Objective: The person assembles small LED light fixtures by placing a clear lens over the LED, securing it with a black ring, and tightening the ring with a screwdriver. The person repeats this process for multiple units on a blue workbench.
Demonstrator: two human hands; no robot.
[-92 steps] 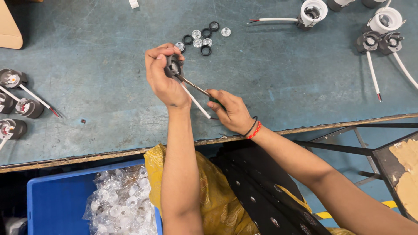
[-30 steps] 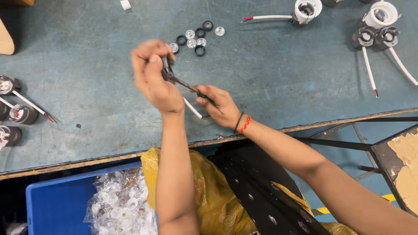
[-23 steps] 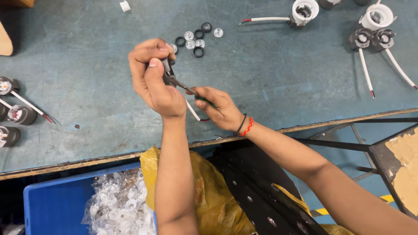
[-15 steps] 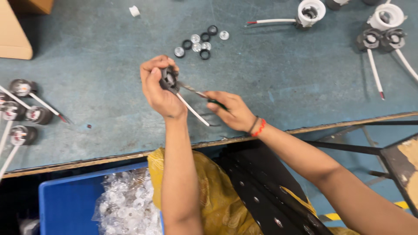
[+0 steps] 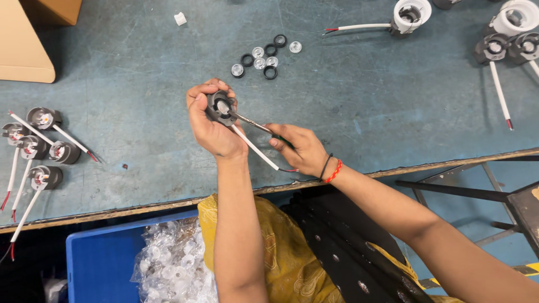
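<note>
Left hand (image 5: 210, 120) raised over the table's near edge, forearm running straight up from below, fingers curled closed in a grip, thumb on top. Right hand (image 5: 297, 148) just beside it, nearer that edge, fingers pinched closed, palm down. Right forearm comes in from the lower right, bands on its wrist.

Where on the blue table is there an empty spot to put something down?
Bare table lies between the cardboard box and the little rings, and right of the right hand. It's crowded by the wired lamp parts at left and top right.
</note>
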